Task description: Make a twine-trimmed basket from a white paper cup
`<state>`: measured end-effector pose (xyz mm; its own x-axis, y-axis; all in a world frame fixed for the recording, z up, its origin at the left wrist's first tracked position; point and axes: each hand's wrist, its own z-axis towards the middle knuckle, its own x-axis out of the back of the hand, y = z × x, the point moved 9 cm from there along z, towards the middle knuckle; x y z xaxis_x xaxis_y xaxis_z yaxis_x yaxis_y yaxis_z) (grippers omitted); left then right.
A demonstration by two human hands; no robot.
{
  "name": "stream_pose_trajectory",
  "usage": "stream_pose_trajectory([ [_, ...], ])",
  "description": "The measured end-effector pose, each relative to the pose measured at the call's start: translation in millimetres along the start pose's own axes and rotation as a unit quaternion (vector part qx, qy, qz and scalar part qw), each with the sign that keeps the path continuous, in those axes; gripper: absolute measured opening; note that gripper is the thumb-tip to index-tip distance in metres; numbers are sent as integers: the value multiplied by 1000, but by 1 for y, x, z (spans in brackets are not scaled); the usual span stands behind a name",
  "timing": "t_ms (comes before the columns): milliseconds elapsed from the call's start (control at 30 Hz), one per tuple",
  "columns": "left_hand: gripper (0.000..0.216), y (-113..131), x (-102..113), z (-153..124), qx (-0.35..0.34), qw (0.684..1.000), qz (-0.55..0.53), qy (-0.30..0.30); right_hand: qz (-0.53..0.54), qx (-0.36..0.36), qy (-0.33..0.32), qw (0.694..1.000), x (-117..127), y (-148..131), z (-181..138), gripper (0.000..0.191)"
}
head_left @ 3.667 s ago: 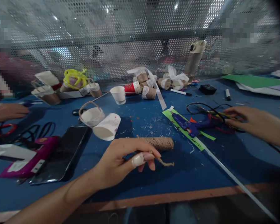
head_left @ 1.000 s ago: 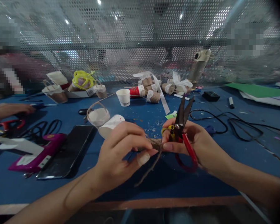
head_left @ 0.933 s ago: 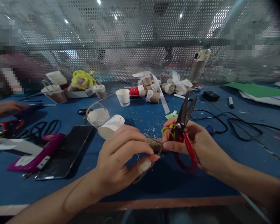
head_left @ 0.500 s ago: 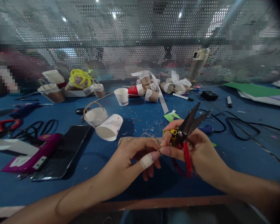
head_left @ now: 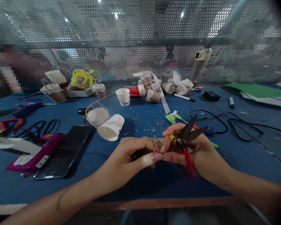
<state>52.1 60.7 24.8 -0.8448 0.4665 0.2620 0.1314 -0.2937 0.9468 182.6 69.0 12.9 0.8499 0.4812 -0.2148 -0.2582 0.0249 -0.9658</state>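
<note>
In front of me, my left hand, with a white bandage around its thumb, closes in a pinch at a roll of brown twine. The fingers cover most of the roll. My right hand holds scissors with red and yellow handles, their dark blades spread and pointing up and away. Its thumb and fingertips meet the left thumb tip at the twine. What exactly lies between the fingertips is hidden. A white paper cup lies on its side beyond my left hand, against a small cup basket with a twine handle.
A black phone and a purple-and-white device lie to the left. Black cable curls at right. An upright paper cup, several wrapped cups and a bottle stand before the perforated metal screen.
My hands have drawn closer together, and the left fingers have curled in under the thumb. The scissors have tipped lower to the right, blades still spread. The view has shifted slightly.
</note>
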Motion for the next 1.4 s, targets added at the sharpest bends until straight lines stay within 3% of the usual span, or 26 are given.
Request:
stream_pose_trajectory([
  [200, 16, 8, 2, 0, -26, 999, 23, 17, -17, -13, -2, 1000, 0, 1, 1, 39],
  [367, 13, 9, 5, 0, -7, 999, 12, 36, -30, -35, 15, 999, 3, 3, 4, 39],
  [500, 8, 7, 1, -2, 6, 1000, 8, 16, -56, -19, 8, 998, 1, -2, 3, 37],
  [667, 19, 4, -2, -1, 6, 998, 58, -25, -99, 15, 28, 995, 5, -5, -1, 34],
  [833, 13, 12, -6, 1, -30, 997, 1, -65, -77, 53, -55, 994, -6, -5, 0, 37],
  [1067, 13, 3, -7, 0, 39, 991, -98, -78, -88, 44, -41, 994, -6, -6, 0, 40],
  [1400, 9, -6, -7, -3, 74, 988, -91, -99, -89, 33, -64, 993, -6, -9, 5, 35],
])
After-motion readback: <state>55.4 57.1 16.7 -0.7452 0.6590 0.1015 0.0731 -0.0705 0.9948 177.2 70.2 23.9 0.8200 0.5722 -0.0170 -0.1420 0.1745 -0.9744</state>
